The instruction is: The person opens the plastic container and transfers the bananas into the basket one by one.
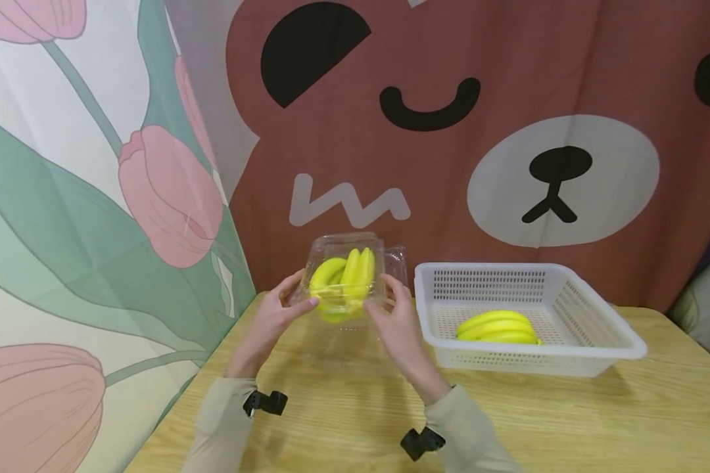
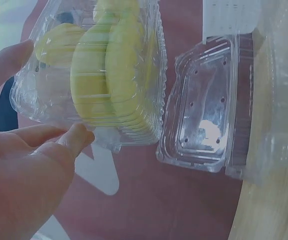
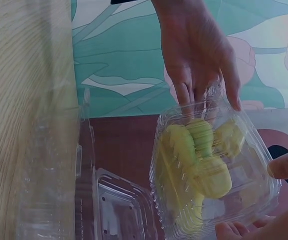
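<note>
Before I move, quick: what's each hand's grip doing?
Left hand: holding one side of the clear plastic box, yellow bananas inside.
Right hand: holding the opposite side of the same box.

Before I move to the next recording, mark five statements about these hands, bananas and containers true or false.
1. The left hand and right hand hold one clear plastic box. True.
2. That box is empty. False: curved yellow bananas are inside.
3. A white perforated plastic basket stands on the pale wooden table. True.
4. In the head view, the basket is left of the box. False: it is right.
5. A yellow banana bunch lies inside the basket. True.
</note>
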Motion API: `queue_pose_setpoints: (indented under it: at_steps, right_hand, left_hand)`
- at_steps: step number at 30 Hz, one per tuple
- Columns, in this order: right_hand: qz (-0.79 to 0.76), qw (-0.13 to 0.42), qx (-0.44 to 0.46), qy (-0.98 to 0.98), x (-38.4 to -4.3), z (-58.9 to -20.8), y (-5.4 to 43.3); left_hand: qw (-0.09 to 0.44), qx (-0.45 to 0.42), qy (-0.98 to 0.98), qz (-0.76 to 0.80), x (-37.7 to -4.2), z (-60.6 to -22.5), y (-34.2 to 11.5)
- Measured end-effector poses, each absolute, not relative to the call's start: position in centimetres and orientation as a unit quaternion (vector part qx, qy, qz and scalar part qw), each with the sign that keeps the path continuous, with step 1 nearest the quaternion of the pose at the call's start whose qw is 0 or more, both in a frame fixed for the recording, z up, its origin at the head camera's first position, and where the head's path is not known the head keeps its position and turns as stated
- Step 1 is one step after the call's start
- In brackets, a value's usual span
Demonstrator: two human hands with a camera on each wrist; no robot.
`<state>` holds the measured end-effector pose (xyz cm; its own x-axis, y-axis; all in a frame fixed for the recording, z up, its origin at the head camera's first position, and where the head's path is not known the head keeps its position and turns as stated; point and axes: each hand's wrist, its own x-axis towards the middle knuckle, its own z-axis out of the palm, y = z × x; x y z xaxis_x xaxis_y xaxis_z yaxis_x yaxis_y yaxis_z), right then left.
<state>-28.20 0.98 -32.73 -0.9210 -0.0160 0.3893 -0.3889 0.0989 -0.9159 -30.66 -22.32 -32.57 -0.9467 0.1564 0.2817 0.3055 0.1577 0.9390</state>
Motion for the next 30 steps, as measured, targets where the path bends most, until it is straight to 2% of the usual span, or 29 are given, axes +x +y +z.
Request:
queue_pose_setpoints:
  at_steps: [30]
  right_hand:
    - [0.641,0.13,0.124,-0.746,-27.5,-32.8,6.7]
  left_hand:
    - [0.042,-0.17,-0.753,-0.635,-31.1,-33.0,-17.2]
